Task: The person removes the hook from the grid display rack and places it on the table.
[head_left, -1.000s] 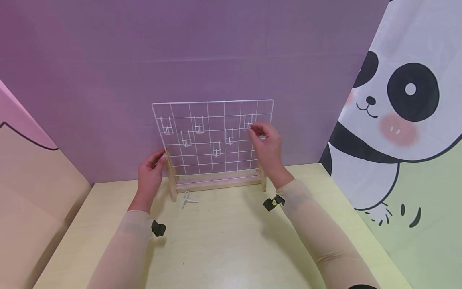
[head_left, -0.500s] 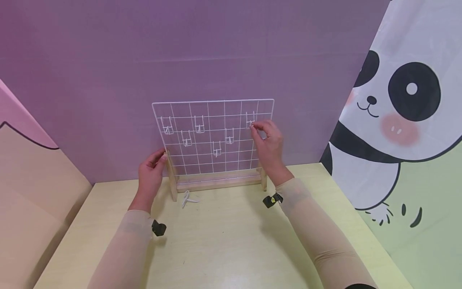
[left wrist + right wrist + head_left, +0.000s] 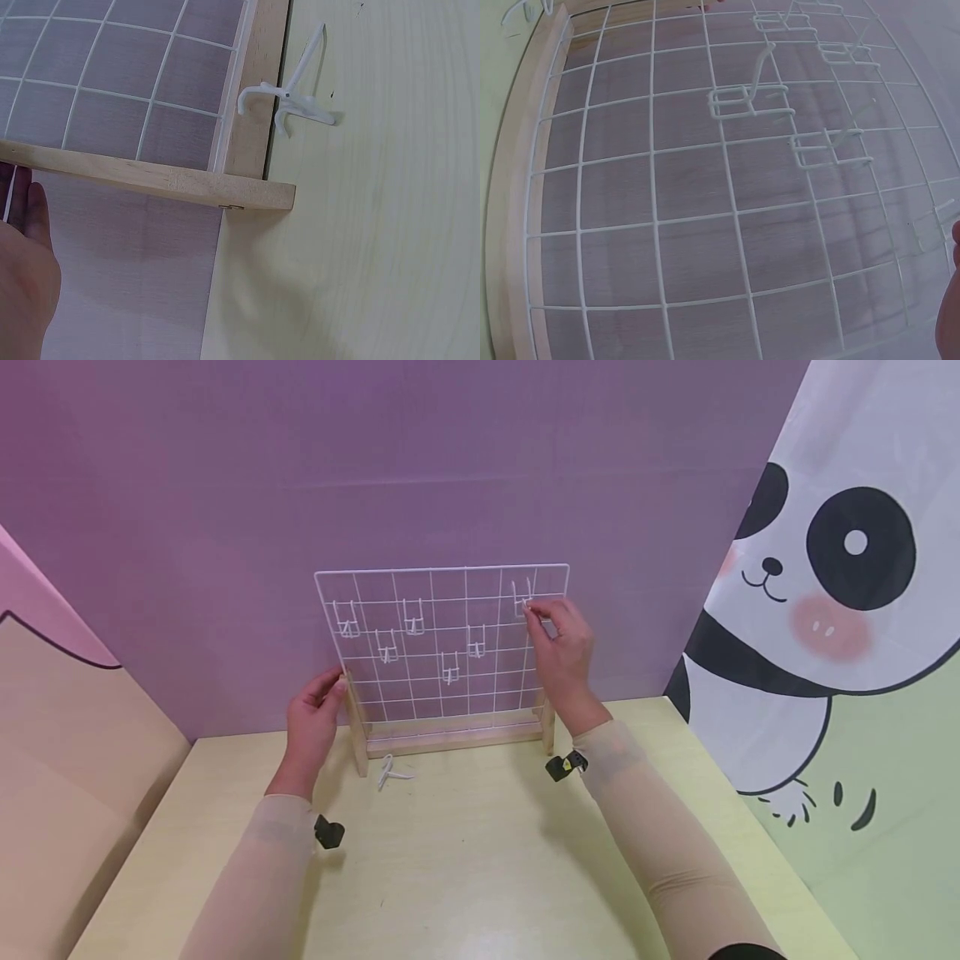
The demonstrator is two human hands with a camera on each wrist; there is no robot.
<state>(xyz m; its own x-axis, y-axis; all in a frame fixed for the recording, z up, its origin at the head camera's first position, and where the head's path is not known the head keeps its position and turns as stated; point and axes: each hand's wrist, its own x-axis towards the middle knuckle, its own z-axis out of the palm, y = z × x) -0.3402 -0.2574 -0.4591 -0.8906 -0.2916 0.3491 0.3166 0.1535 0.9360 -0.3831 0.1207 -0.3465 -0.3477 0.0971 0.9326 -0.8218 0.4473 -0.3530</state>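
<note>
A white wire grid panel (image 3: 442, 569) stands upright in a wooden base (image 3: 450, 743) on the table. Near its upper right corner my right hand (image 3: 564, 643) pinches a white wire hook (image 3: 522, 603) between thumb and forefinger, its two prongs pointing up against the grid. Only an edge of that hand shows in the right wrist view. My left hand (image 3: 311, 718) holds the top of the left wooden post (image 3: 356, 731), fingers behind it. Several more hooks hang on the grid, among them a middle one (image 3: 414, 622) and a low one (image 3: 449, 673).
One loose white hook (image 3: 289, 101) lies on the table just in front of the base's left end. A purple wall (image 3: 450, 460) rises close behind the rack. On the right is a panel with a panda drawing (image 3: 862, 610).
My right hand has moved up and slightly right, raising the pinched hook along the grid. My left hand stays at the post, and the other hooks hang as before.
</note>
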